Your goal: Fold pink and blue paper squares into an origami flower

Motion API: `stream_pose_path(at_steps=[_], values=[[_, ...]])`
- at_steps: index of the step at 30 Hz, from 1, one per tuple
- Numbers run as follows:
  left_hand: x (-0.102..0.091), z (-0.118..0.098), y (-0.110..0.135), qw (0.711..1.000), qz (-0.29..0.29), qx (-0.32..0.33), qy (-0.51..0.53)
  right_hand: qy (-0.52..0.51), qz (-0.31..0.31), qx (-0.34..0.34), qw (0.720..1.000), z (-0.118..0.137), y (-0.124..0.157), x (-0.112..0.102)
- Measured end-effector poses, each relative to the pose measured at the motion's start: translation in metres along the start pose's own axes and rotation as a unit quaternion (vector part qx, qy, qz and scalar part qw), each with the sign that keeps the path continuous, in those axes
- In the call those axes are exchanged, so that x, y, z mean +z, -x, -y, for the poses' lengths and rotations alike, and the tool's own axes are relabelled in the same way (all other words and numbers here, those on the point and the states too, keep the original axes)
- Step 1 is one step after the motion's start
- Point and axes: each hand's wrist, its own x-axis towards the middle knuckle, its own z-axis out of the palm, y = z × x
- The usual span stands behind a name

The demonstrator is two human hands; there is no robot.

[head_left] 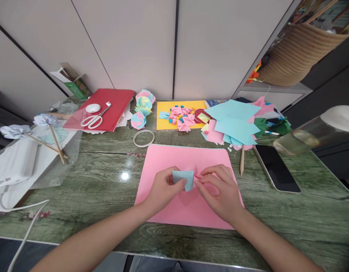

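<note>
Light-blue folded paper sits in the left hand, gripped at its left part between the thumb, laid across the lower front, and fingers bent behind. It projects past the thumb toward the right hand, one corner pointing down, over the pink sheet that lies on the table. At its right edge is a small pink paper piece, which the right hand pinches between thumb and fingertips; whether the two papers are joined cannot be told. Near the far left corner of the pink sheet lies a white ring. Farther back, a yellow sheet bears a heap of small folded pieces. Light-blue cut sheets are piled to the right of it, and a phone lies beyond the right hand.
</note>
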Motion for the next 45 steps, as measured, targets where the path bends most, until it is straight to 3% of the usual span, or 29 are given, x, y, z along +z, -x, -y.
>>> stream_pose_path(at_steps=[4,7,9,13,16,18,23,37,45], values=[[-0.001,0.0,-0.001,1.0,0.0,-0.012,0.028,-0.077,0.009,0.072,0.994,0.002,-0.001,0.001],[-0.001,0.001,-0.002,0.998,0.007,-0.024,0.065,-0.169,0.035,0.148,0.974,-0.001,-0.003,0.003],[-0.002,0.001,-0.003,0.995,0.017,-0.03,0.092,-0.27,0.058,0.198,0.941,-0.005,-0.004,0.005],[-0.003,0.002,-0.004,0.99,0.034,-0.042,0.129,-0.435,0.134,0.278,0.846,-0.013,-0.008,0.005],[-0.003,0.003,-0.004,0.986,0.043,-0.058,0.147,-0.466,0.188,0.297,0.812,-0.017,-0.012,0.002],[-0.003,0.004,-0.004,0.985,0.044,-0.062,0.152,-0.471,0.195,0.301,0.806,-0.018,-0.012,0.002],[-0.002,0.006,-0.005,0.989,0.024,-0.055,0.133,-0.448,0.142,0.286,0.835,-0.02,-0.01,0.006],[-0.002,0.002,-0.004,0.997,-0.019,-0.053,0.054,-0.319,0.067,0.212,0.922,-0.007,-0.004,0.008],[-0.001,0.003,-0.004,0.998,-0.032,-0.042,0.016,-0.279,0.046,0.202,0.938,-0.003,0.0,0.012]])
